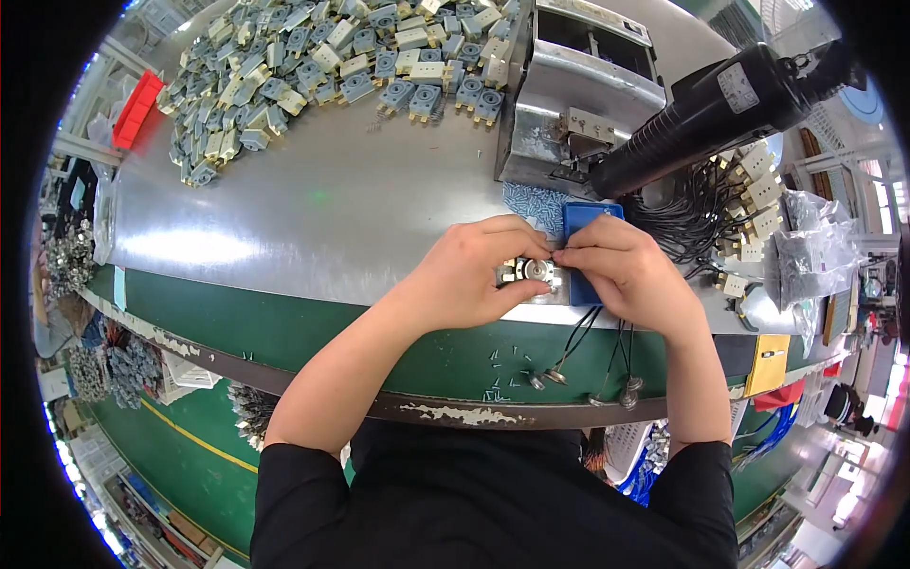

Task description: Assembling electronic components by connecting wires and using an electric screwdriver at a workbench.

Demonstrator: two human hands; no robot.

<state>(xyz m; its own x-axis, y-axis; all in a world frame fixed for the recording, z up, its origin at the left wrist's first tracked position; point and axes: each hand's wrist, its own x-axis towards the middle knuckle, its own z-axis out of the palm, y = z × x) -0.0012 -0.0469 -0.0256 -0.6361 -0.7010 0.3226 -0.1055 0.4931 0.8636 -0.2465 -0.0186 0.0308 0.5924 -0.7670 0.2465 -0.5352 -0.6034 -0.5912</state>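
Note:
My left hand is closed around a small light-coloured part with a round metal disc, held low over the steel table top near its front edge. From the other side my right hand reaches in with thumb and fingertips pinched together. Its fingertips meet those of the left at the part's upper right corner; what they pinch is hidden. Under the right hand lies a blue tray, partly covered by the fingers. A heap of small bluish screws lies just beyond the hands.
A metal box-shaped machine stands behind the screws. A black cylindrical tool slants beside it. Many grey-and-cream parts pile up at the far left. Black-cabled parts lie right. Corded metal pieces rest on the green front strip.

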